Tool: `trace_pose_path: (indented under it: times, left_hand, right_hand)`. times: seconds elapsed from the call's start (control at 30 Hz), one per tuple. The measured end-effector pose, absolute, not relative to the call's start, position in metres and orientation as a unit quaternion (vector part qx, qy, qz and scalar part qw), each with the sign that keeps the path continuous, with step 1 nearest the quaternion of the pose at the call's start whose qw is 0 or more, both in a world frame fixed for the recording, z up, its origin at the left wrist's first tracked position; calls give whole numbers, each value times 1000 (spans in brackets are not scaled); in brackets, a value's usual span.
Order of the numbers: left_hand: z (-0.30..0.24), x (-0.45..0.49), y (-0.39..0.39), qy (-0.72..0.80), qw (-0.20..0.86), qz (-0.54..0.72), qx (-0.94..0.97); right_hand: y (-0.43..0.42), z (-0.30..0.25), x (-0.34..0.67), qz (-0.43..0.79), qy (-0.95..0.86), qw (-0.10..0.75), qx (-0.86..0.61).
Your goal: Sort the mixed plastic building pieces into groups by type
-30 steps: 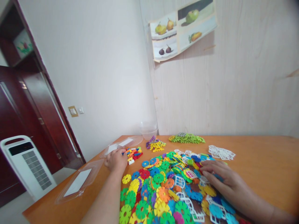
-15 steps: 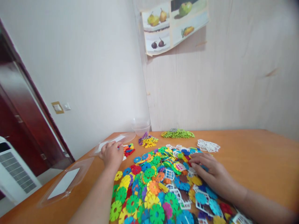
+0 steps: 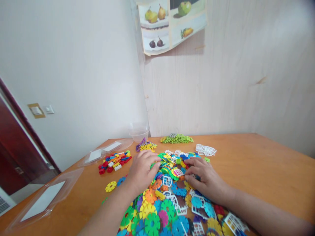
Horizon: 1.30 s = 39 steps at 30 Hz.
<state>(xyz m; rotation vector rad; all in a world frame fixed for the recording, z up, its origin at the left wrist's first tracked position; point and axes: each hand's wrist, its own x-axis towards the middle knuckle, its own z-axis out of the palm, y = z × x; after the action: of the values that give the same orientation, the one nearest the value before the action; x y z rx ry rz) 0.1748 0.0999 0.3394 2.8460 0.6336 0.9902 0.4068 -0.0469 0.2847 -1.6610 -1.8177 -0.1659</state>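
A heap of mixed plastic toy pieces, mostly snowflake discs (image 3: 152, 224), spreads in front of me. My left hand (image 3: 143, 170) lies over the heap's far left part, its fingers loosely bent and apart, with nothing visible in them. On the right side, my right hand (image 3: 209, 178) reaches into the heap with curved, spread fingertips beside a red piece (image 3: 186, 165); what lies under its palm is hidden. Between the hands are white lattice window pieces (image 3: 166, 181), a yellow block (image 3: 160, 195) and orange discs (image 3: 151, 195).
Left of the heap is a pile of building bricks (image 3: 114, 163). Farther back lie yellow and purple pieces (image 3: 147, 146), green pieces (image 3: 178, 139) and white window pieces (image 3: 206, 150). Clear tubs (image 3: 139, 131) stand at the back; clear lids (image 3: 73, 183) line the left edge.
My left hand has moved from beside the brick pile rightward onto the heap, uncovering the bricks. My right hand stays at the heap's right side. The view has shifted to the right.
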Motion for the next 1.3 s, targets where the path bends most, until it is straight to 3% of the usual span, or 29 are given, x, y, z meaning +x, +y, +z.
trace_pose_path:
  times: [0.5, 0.9, 1.3]
  left_hand:
    - [329, 194, 61, 155, 94, 172, 968]
    - [326, 193, 62, 154, 98, 220, 958]
    - [331, 199, 45, 123, 129, 266, 947]
  right_hand:
    - [-37, 280, 407, -29, -680, 310, -663]
    - [-43, 280, 406, -48, -694, 408, -592]
    - [-40, 273, 404, -70, -752, 392, -526]
